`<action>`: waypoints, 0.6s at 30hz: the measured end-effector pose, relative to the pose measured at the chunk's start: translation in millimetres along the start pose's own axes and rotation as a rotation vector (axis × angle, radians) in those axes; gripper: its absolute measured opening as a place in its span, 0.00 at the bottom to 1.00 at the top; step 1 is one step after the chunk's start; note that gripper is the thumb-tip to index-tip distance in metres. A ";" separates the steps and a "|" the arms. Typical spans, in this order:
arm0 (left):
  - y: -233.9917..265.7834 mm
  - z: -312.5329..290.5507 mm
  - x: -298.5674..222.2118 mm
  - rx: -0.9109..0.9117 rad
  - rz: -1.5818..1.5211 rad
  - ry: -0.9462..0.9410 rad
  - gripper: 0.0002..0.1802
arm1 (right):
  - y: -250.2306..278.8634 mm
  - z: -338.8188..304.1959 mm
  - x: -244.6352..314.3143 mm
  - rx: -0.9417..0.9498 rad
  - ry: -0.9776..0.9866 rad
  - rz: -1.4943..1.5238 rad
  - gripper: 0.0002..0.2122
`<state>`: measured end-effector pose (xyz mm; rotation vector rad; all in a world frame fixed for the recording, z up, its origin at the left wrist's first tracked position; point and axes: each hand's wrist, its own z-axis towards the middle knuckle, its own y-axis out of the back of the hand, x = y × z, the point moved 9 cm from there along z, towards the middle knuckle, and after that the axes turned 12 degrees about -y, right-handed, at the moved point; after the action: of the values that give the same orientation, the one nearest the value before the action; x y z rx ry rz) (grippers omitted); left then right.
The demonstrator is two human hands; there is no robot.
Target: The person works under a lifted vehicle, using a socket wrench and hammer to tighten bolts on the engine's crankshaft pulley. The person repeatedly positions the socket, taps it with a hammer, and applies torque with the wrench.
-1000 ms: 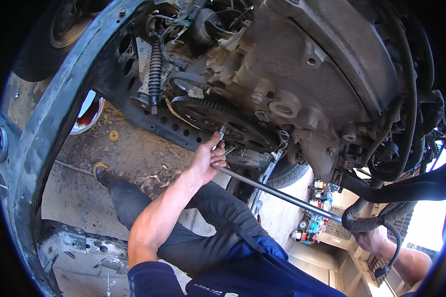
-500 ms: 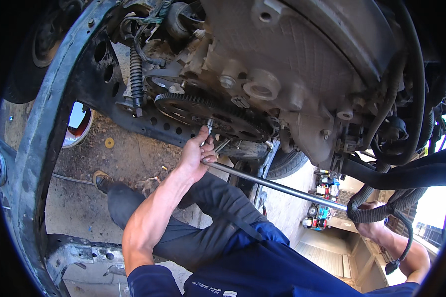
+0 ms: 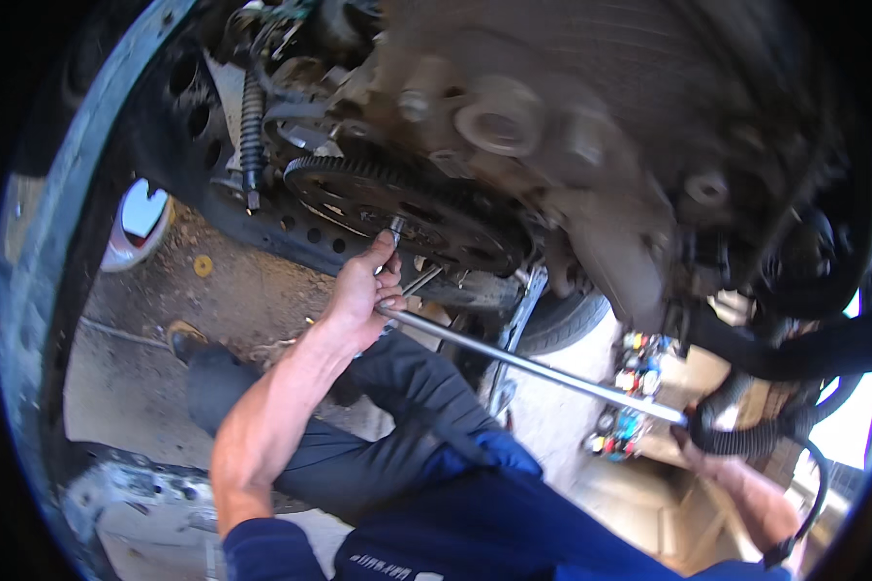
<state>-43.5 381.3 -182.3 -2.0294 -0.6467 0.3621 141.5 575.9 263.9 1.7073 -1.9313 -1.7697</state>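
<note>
My left hand [image 3: 366, 290] is closed round the head end of a long steel breaker bar [image 3: 543, 366], its thumb up against a shiny socket [image 3: 396, 226]. That socket sits at the middle of a dark toothed flywheel [image 3: 426, 208] on the underside of the engine. From there the bar slants down to the right. My right hand [image 3: 700, 451] is at the bar's far end, closed on it, with its fingers blurred and partly hidden by a black corrugated hose [image 3: 736, 441].
The cast engine housing [image 3: 591, 223] looms over my hands. A blue-grey frame rail [image 3: 63, 261] runs down the left, near a coil spring [image 3: 252, 126] and a white bucket [image 3: 136, 232]. A tyre [image 3: 562, 324] stands beyond the bar. Bottles and cans [image 3: 630, 397] are at the right.
The view has shifted a little and blurred. My right hand and the bar's far end sit slightly lower in the picture. My left hand keeps its hold at the socket.
</note>
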 end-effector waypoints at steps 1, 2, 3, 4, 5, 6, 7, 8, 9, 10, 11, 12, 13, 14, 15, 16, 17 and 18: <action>7.0 -2.7 -0.8 -0.031 0.009 -0.021 0.22 | -10.3 4.0 -0.3 -0.026 -0.023 0.002 0.10; 8.0 0.0 -0.8 -0.042 0.036 -0.038 0.24 | 7.5 -9.0 20.9 -0.522 0.146 -0.068 0.09; 8.8 -1.1 1.0 -0.051 0.026 -0.028 0.24 | 14.0 -9.9 14.8 -0.489 0.110 -0.032 0.09; 7.9 -3.4 -1.9 -0.033 0.024 -0.034 0.23 | 3.7 -0.3 16.1 -0.453 0.061 -0.013 0.08; 2.7 -8.4 -0.5 0.011 0.012 -0.034 0.23 | -28.3 -5.4 -10.8 0.163 -0.219 0.060 0.08; 1.0 -9.4 -2.2 0.027 0.007 -0.039 0.21 | -23.0 -4.2 -8.3 0.076 -0.267 -0.014 0.08; -2.2 -9.3 -4.2 0.057 -0.012 -0.057 0.21 | -9.8 -11.9 4.5 0.067 -0.156 -0.022 0.07; -3.3 -10.3 -3.9 0.070 -0.020 -0.042 0.21 | 2.7 -14.6 17.0 0.054 -0.050 0.042 0.07; 0.5 -9.1 -4.4 0.051 -0.023 -0.035 0.20 | 14.4 -14.7 28.7 0.062 0.008 0.051 0.07; 0.5 -10.3 -3.7 0.056 -0.043 -0.032 0.19 | 22.0 -14.7 44.5 0.062 0.138 -0.079 0.07; 1.4 -11.1 -0.3 0.077 -0.053 -0.023 0.19 | 22.3 -16.6 58.1 0.062 0.192 -0.253 0.08; 3.1 -10.3 1.8 0.077 -0.055 -0.037 0.18 | 28.1 -18.0 61.2 0.110 0.104 -0.254 0.09; 5.3 -8.4 3.0 0.092 -0.060 -0.064 0.18 | 36.3 -18.6 63.1 0.144 0.010 -0.269 0.09; 12.1 -9.8 8.0 0.068 -0.044 -0.088 0.18 | 48.8 -23.9 80.4 0.092 0.055 -0.151 0.10; 20.3 -11.4 16.6 0.035 -0.058 -0.066 0.18 | 59.5 -30.0 92.4 0.081 0.064 -0.064 0.11; 29.0 -8.5 23.6 -0.009 -0.048 -0.048 0.19 | 69.8 -38.1 108.9 0.041 0.140 -0.096 0.12; 38.4 -6.7 32.8 -0.071 -0.024 -0.016 0.19 | 72.1 -44.2 113.7 0.095 0.097 -0.128 0.12; 41.8 -0.8 36.8 -0.085 0.009 -0.030 0.19 | 71.2 -45.5 121.0 0.152 0.102 -0.156 0.13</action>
<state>-0.6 384.5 -217.7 -2.1117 -0.6815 0.3774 73.8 445.0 257.0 2.0070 -1.9859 -1.5791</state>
